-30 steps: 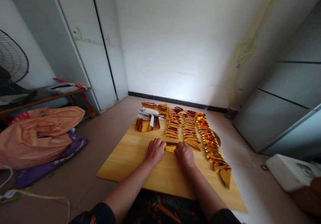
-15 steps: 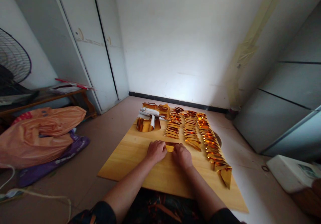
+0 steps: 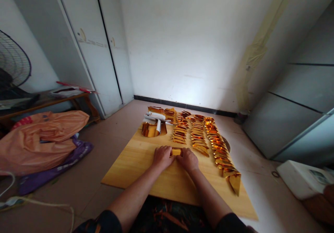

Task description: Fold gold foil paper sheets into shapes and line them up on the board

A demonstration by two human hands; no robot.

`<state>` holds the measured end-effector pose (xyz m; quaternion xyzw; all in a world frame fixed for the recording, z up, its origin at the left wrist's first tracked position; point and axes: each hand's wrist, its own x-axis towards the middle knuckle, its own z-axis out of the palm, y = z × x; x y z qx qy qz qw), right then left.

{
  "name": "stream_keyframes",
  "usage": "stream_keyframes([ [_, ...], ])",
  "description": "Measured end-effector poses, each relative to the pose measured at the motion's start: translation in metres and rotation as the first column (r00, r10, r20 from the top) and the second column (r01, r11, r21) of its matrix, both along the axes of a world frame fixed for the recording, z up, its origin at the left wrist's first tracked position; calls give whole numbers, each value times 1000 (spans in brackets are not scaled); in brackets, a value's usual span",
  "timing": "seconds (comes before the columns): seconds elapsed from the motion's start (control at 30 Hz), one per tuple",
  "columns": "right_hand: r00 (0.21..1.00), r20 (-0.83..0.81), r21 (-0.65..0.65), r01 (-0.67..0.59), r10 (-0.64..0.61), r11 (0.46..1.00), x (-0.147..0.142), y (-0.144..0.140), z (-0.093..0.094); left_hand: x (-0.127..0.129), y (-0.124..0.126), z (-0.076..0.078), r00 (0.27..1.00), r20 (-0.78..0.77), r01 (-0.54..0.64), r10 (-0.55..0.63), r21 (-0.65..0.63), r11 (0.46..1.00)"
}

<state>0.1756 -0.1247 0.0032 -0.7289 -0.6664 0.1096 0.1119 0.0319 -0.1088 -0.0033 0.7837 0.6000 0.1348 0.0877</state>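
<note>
A small piece of gold foil paper (image 3: 176, 152) lies on the wooden board (image 3: 135, 163) between my two hands. My left hand (image 3: 162, 157) grips its left end and my right hand (image 3: 187, 159) grips its right end, fingers curled over it. Beyond my hands, rows of folded gold paper pieces (image 3: 198, 135) run away across the board. A longer row (image 3: 221, 156) follows the board's right edge toward me. At the far left of the board sits a stack of gold foil sheets (image 3: 151, 129) with white-backed sheets on top.
An orange plastic bag (image 3: 41, 139) over purple cloth lies on the floor at left, beside a low wooden bench (image 3: 52, 100) and a fan (image 3: 13, 64). White cabinet doors (image 3: 86, 52) stand behind. A white box (image 3: 302, 179) sits at right.
My hands have drawn closer together over the gold paper, so less of it shows between them. Everything else on the board stays put.
</note>
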Motion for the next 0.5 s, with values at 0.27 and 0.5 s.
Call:
stream_keyframes([
  [0.27,997,-69,-31,12,-14,999,5,3,0,-1,2,-1,1000,25,-1,1,-3,1000],
  [0.5,981,-194,-41,-2,-6,999,15,9,-7,-8,6,1,999,34,27,-24,-82,996],
])
